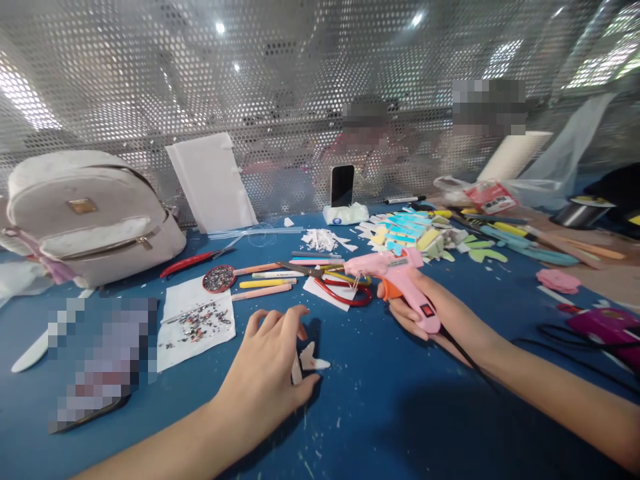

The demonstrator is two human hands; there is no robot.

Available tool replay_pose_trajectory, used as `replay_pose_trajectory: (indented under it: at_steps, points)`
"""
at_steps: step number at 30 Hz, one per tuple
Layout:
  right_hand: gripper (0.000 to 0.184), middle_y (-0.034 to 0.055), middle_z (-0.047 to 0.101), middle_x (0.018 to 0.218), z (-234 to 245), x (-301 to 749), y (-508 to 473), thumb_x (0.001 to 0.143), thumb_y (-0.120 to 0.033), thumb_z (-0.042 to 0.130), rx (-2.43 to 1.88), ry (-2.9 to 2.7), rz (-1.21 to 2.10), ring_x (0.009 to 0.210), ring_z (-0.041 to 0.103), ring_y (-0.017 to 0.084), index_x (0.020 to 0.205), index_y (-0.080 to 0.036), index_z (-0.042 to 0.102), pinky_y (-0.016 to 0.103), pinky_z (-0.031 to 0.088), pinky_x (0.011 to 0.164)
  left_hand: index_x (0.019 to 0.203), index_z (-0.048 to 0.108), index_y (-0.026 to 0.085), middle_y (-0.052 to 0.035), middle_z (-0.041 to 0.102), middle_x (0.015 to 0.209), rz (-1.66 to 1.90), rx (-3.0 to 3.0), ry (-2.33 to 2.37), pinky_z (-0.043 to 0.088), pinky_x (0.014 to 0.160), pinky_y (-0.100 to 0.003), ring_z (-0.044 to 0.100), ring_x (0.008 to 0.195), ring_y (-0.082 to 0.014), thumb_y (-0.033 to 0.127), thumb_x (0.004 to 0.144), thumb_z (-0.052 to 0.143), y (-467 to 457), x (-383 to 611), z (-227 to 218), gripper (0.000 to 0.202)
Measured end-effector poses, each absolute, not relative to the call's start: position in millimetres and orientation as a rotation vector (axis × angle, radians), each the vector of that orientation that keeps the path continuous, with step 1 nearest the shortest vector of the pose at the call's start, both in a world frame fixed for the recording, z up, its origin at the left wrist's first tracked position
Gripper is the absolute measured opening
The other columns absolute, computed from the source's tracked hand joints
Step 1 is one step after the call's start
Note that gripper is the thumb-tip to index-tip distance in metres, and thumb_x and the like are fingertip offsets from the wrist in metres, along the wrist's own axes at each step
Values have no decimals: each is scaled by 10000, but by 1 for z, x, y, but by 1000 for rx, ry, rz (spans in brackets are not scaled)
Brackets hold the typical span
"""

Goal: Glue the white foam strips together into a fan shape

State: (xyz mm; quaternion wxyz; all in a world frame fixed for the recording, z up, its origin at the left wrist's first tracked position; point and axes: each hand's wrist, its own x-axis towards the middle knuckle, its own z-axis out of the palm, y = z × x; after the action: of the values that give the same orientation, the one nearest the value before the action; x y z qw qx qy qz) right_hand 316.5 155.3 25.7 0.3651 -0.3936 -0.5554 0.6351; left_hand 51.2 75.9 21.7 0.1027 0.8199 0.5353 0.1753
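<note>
My right hand [411,313] is wrapped around the handle of a pink hot glue gun [395,268], with a finger at its orange trigger. The nozzle points left, above scissors with red handles [345,297]. Lower and to the left, my left hand [270,363] has its fingers bent and its thumb stretched out around a small white pointed cut-out piece [311,360]. Part of this piece is hidden by the hand. Left of that hand, a white sheet [167,320] carries dark and reddish crumbs, with a small round red-rimmed dish [219,279] at its corner.
Several markers [267,284] lie behind my left hand. White scraps [320,240] and coloured cut pieces [407,230] are heaped farther back. A pale backpack [90,213] stands left, a phone [343,185] upright at the back. A purple glue gun [607,330] with black cord lies right.
</note>
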Motion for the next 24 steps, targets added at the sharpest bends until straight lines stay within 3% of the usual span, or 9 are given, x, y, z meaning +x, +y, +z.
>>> replay_pose_trajectory:
  at_steps: [3, 16, 20, 24]
  points:
    - [420, -59, 373, 559, 26, 319, 155, 979, -583, 423, -1004, -1415, 1628, 407, 302, 74, 859, -189, 501, 253, 185, 423, 1252, 320, 227, -25, 669, 996, 503, 2436, 1572, 422, 921, -517, 622, 952, -278, 123, 742, 643, 77, 53, 21, 612]
    - [435, -72, 384, 543, 21, 320, 153, 983, -580, 408, -928, -1471, 1618, 386, 309, 72, 948, -174, 558, 218, 218, 392, 1280, 327, 205, -39, 667, 994, 489, 2496, 1577, 410, 937, -548, 616, 971, -284, 141, 820, 619, 79, 54, 23, 549]
    - [480, -76, 397, 529, 20, 319, 153, 969, -597, 448, -904, -1508, 1705, 362, 334, 59, 946, -139, 591, 198, 254, 376, 1227, 447, 233, -69, 656, 1094, 594, 2612, 1528, 420, 939, -503, 604, 972, -261, 196, 913, 544, 62, 51, 30, 331]
    - [597, -75, 399, 512, 14, 319, 152, 926, -684, 466, -880, -1631, 1867, 340, 357, 63, 946, -110, 628, 190, 304, 340, 1092, 579, 231, -18, 728, 940, 785, 2924, 1348, 465, 947, -420, 659, 850, -202, 81, 911, 500, 27, 44, 20, 248]
